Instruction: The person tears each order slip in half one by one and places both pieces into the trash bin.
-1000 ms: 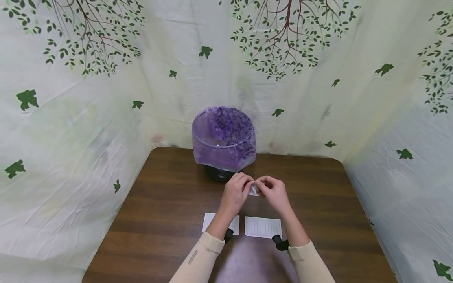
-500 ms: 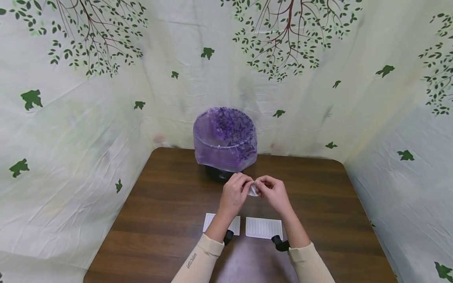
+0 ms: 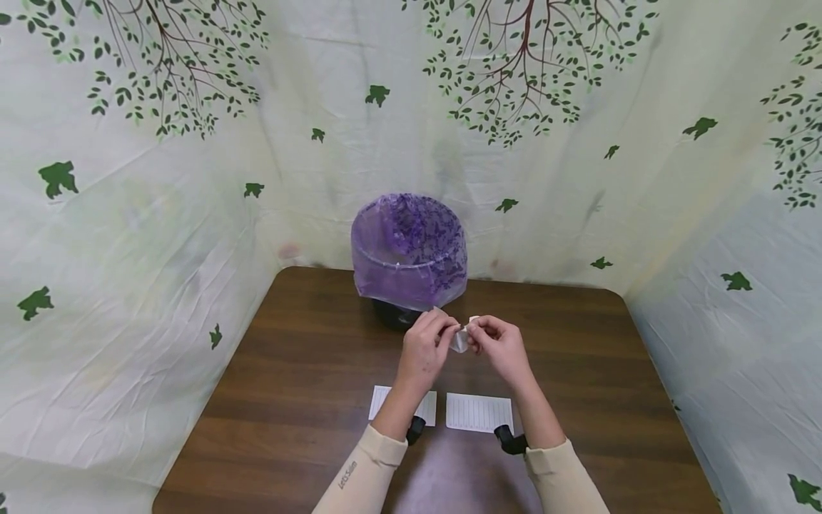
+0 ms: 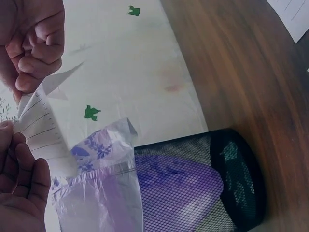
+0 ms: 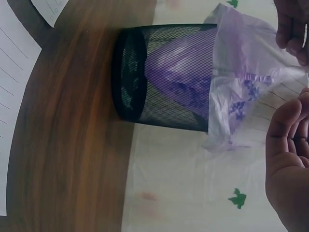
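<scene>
A small lined sheet of paper (image 3: 459, 340) is stretched between both hands in front of the waste bin (image 3: 398, 315). My left hand (image 3: 424, 350) pinches one side of it between thumb and fingers. My right hand (image 3: 503, 351) pinches the other side, close beside the left fingertips. In the left wrist view the paper (image 4: 46, 133) looks bent, with a pointed corner sticking out near the right hand (image 4: 36, 46). The black mesh bin (image 5: 164, 77) wears a purple patterned bag (image 3: 411, 278) folded over its rim. Fingers hide part of the paper.
Two lined white cards, a left one (image 3: 427, 410) partly behind the left forearm and a right one (image 3: 478, 412), lie on the brown wooden table (image 3: 289, 371). A white cloth (image 3: 308, 193) printed with leaves and branches hangs behind and along both sides.
The hands have shifted slightly apart and turned at the fingertips. White paper now shows above the right fingers and a corner above the left hand. Bin and cards stay put.
</scene>
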### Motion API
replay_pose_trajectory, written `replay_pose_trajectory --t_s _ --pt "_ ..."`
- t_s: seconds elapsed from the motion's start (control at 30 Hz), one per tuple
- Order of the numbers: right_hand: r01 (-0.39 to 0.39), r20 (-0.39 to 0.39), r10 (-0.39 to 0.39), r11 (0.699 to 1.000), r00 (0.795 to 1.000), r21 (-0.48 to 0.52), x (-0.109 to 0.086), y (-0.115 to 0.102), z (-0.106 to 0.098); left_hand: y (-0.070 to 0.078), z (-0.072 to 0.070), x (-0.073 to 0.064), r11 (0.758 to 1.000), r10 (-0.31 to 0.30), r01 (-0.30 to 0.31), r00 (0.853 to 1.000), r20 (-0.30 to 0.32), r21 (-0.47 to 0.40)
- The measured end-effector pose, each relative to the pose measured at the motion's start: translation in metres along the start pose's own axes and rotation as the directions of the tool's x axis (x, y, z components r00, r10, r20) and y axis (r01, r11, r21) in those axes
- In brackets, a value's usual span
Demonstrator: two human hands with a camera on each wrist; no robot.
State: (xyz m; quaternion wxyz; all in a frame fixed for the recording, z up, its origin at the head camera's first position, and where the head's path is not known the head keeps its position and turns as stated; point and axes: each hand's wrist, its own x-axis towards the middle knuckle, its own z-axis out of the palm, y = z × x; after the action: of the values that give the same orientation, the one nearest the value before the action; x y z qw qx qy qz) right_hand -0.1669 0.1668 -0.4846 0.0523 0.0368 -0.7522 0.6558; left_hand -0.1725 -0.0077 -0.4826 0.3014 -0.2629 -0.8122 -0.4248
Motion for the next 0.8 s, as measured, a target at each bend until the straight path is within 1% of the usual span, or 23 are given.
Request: replay_pose_trajectory --t_s 0.23,0.5,0.8 --pt "-0.026 -0.025 0.026 0.999 0.999 0.02 0.0 0.001 -0.002 -0.001 -0.004 0.0 1.0 0.005 -0.004 0.999 -0.041 0.011" --pt "-0.039 -0.043 0.04 0.999 0.998 0.007 0.0 0.005 -0.004 -0.006 -0.01 0.002 1.0 0.009 -0.007 0.996 -0.085 0.021" --pt "-0.063 -0.052 0.062 0.998 0.997 -0.019 0.0 0.01 -0.007 -0.013 -0.018 0.003 1.0 0.01 -0.008 0.995 -0.103 0.027"
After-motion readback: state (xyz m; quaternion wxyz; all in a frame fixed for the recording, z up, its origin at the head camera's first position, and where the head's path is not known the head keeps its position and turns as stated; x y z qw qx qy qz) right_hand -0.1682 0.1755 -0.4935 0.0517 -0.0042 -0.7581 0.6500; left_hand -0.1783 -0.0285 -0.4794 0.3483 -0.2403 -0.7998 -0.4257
